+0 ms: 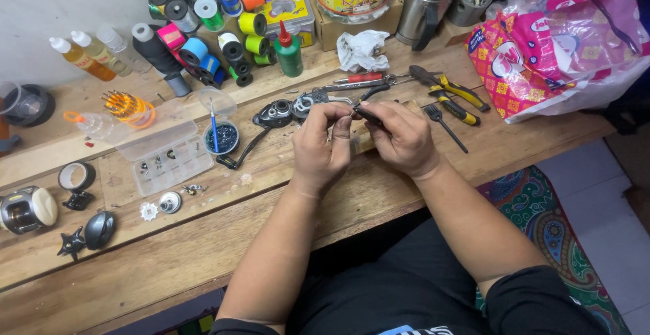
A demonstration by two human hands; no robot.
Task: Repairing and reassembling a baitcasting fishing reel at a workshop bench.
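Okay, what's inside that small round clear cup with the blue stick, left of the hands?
The small round clear cup holds a dark bluish mass, and a thin blue-handled stick stands in it. What the mass is, and the stick's lower end sunk in it, can't be made out.

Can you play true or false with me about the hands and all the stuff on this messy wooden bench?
1. Both hands pinch a small dark part between them. True: the left hand and right hand meet on the small dark part.
2. The fork lies left of the hands. False: the fork lies to the right of them.
3. A green bottle with a red cap stands on the bench. True: the green bottle stands behind the hands.
4. The yellow-handled pliers are in the right hand. False: the pliers lie on the bench.
5. The clear parts box is shut. False: the parts box lies open.
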